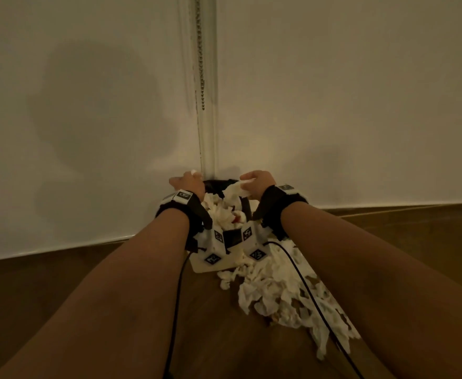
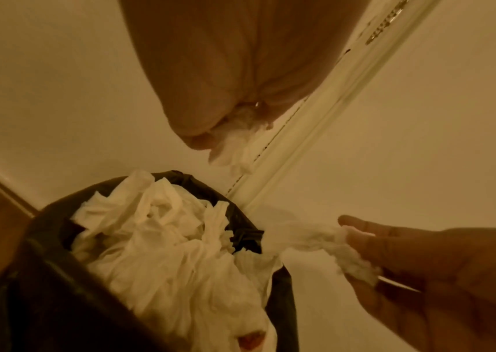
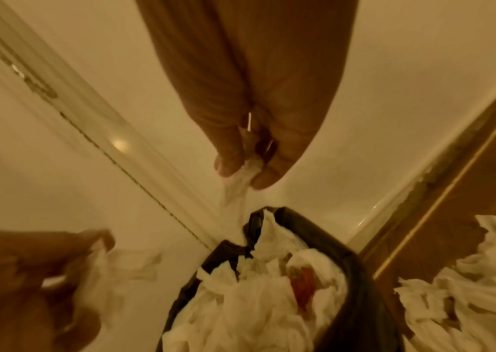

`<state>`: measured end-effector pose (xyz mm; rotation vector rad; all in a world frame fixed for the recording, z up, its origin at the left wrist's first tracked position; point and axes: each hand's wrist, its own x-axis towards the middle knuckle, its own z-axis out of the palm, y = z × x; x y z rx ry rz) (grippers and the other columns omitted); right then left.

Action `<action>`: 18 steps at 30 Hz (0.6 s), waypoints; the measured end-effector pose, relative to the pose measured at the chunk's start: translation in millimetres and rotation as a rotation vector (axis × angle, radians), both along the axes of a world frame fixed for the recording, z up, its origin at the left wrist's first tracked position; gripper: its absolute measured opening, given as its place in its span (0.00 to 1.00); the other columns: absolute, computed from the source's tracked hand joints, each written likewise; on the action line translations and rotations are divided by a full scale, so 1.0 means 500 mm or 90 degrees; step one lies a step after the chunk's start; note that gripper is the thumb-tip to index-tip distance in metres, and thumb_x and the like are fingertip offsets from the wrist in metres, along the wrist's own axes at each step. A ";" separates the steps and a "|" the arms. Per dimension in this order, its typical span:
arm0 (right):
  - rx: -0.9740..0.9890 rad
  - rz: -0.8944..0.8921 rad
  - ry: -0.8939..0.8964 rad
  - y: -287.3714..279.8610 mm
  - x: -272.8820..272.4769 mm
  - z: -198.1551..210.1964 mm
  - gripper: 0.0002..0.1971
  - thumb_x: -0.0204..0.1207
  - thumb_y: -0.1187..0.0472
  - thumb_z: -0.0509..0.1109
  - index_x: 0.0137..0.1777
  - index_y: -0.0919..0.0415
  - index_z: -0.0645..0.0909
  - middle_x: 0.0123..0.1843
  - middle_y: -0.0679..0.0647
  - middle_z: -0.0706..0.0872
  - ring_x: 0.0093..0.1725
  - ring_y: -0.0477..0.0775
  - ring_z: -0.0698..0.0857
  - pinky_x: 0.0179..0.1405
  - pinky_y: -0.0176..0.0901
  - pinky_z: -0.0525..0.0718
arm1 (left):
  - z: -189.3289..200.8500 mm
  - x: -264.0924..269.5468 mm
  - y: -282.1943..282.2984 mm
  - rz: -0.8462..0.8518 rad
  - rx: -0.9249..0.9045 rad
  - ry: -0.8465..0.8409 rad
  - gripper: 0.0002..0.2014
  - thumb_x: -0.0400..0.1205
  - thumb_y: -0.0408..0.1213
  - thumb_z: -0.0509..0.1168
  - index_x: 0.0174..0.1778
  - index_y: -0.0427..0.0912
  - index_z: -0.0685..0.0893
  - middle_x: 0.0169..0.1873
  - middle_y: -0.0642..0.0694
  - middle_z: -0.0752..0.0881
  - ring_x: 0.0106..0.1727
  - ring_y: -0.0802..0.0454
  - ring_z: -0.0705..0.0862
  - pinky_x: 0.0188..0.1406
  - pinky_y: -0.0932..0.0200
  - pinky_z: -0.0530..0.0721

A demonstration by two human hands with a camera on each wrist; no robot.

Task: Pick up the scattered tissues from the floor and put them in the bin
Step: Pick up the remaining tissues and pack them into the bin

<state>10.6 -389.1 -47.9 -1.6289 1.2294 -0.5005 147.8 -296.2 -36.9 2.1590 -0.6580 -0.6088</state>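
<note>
A bin with a black liner (image 1: 215,185) stands in the corner, stuffed with white tissues (image 2: 165,238). My left hand (image 1: 189,178) hovers over its left rim and pinches a small crumpled tissue (image 2: 234,145). My right hand (image 1: 249,181) is above the right rim, fingertips pinching a stretched tissue (image 3: 237,188) whose lower end trails into the bin (image 3: 346,259). In the left wrist view the right hand (image 2: 358,240) holds that tissue (image 2: 310,238) beside the liner (image 2: 42,250). A pile of scattered tissues (image 1: 279,291) lies on the wooden floor near the bin.
White walls meet right behind the bin, with a beaded chain (image 1: 201,64) hanging along a strip in the corner. Black cables (image 1: 301,285) run from my wrist cameras across the floor pile. More loose tissues (image 3: 466,297) lie to the bin's right on the floor.
</note>
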 end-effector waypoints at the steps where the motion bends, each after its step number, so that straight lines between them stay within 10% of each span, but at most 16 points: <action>1: -0.020 -0.004 0.015 -0.011 0.012 -0.012 0.07 0.76 0.65 0.70 0.52 0.61 0.84 0.48 0.56 0.82 0.48 0.55 0.82 0.51 0.44 0.82 | -0.010 0.011 -0.011 -0.044 0.004 -0.052 0.18 0.88 0.34 0.49 0.72 0.36 0.72 0.71 0.36 0.73 0.65 0.46 0.74 0.53 0.66 0.69; 4: -0.026 0.005 0.066 -0.038 0.044 -0.044 0.03 0.74 0.60 0.73 0.41 0.58 0.83 0.44 0.53 0.83 0.38 0.49 0.81 0.44 0.40 0.79 | -0.035 0.024 -0.036 -0.093 0.007 -0.157 0.16 0.87 0.35 0.53 0.65 0.37 0.81 0.65 0.37 0.81 0.62 0.40 0.80 0.46 0.67 0.75; 11: -0.042 0.092 0.173 -0.054 0.079 -0.094 0.18 0.78 0.64 0.66 0.68 0.66 0.78 0.65 0.63 0.82 0.59 0.58 0.83 0.50 0.41 0.80 | -0.109 0.040 -0.077 -0.147 0.118 -0.179 0.13 0.83 0.37 0.59 0.57 0.45 0.87 0.62 0.42 0.84 0.61 0.39 0.81 0.66 0.44 0.77; 18: -0.086 0.298 0.318 -0.016 0.064 -0.061 0.20 0.80 0.69 0.60 0.73 0.66 0.74 0.71 0.64 0.78 0.69 0.64 0.76 0.72 0.53 0.73 | -0.173 0.025 -0.095 -0.348 0.445 -0.326 0.31 0.82 0.44 0.57 0.82 0.46 0.58 0.78 0.38 0.63 0.77 0.33 0.64 0.75 0.38 0.66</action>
